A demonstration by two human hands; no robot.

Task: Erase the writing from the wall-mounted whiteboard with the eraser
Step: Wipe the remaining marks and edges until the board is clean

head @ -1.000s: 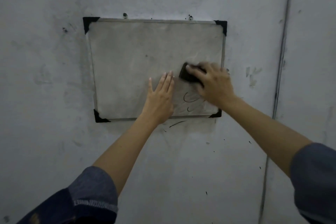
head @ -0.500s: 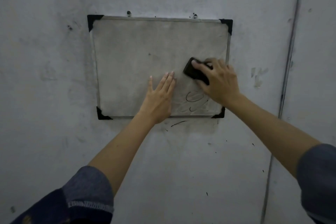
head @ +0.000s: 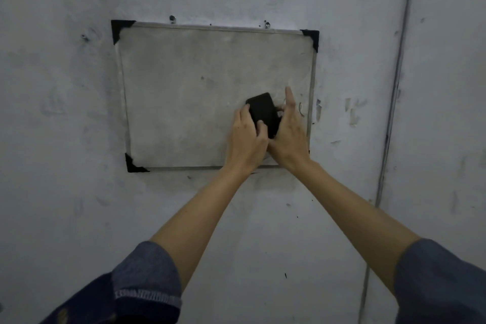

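Observation:
The whiteboard (head: pixel 184 102) hangs on the wall, framed in metal with black corner caps; its surface is grey and smudged. Both of my hands meet at its lower right part. The black eraser (head: pixel 263 109) is pressed against the board between them, standing tilted on end. My left hand (head: pixel 247 141) grips the eraser's left edge, thumb on its face. My right hand (head: pixel 290 134) holds the right edge, its index finger stretched upward. A small curved pen mark (head: pixel 301 109) shows right of my right hand. My hands hide the board's lower right corner.
The wall (head: pixel 65 113) around the board is pale, scuffed and dotted with dark marks. Two screws (head: pixel 172 18) stick out just above the board's top edge. A thin vertical line (head: pixel 394 87) runs down the wall to the right.
My left hand left its flat rest on the board and moved right onto the eraser. The eraser turned more upright, and my hands now cover the scribbles at the lower right.

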